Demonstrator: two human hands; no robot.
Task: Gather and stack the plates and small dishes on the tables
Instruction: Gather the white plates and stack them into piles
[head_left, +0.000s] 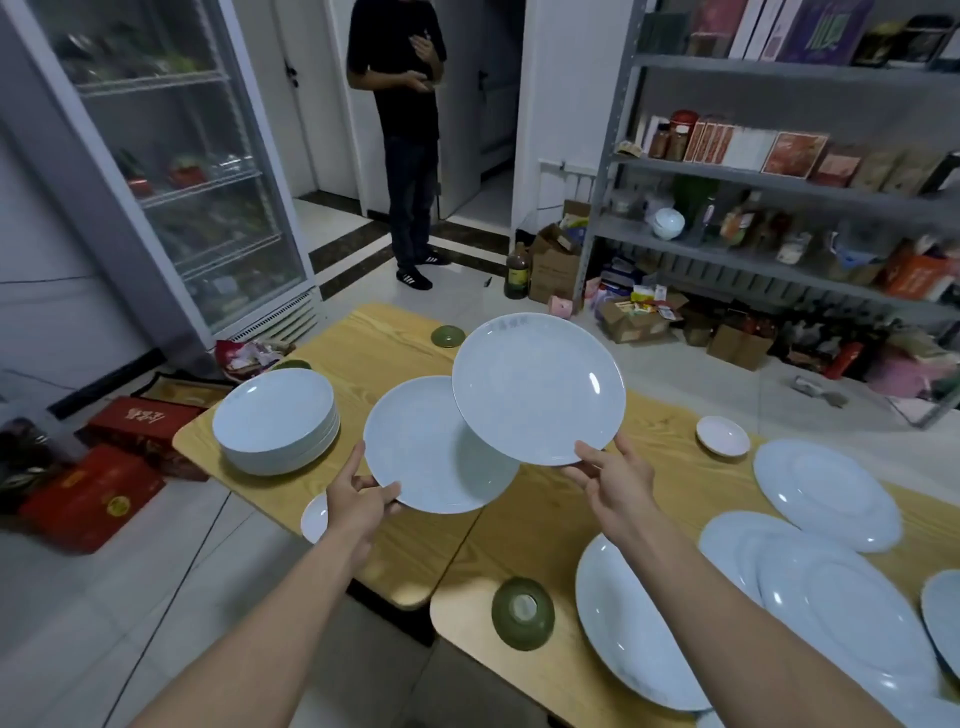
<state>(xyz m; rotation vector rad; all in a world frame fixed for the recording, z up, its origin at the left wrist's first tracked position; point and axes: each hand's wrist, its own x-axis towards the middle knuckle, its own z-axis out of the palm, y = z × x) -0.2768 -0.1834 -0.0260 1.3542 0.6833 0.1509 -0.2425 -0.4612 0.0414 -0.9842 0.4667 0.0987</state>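
The left hand (363, 501) pinched the near rim of one plate (415, 447), the right hand (618, 480) gripped a second plate (537, 387), both held over the seam between the tables (519, 530). Gathering seemed under way; next they would need lowering squarely onto the stack (275, 415) by the left table's left edge

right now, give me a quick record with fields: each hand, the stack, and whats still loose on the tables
left hand: grips the near rim of a white plate, held above the tables
right hand: grips the rim of a second white plate, overlapping the first in view; contact unclear
stack: stack of white plates on the left wooden table
loose plates: at least three large white plates on the right wooden table
small dishes: small white dish, near green dish, far green dish
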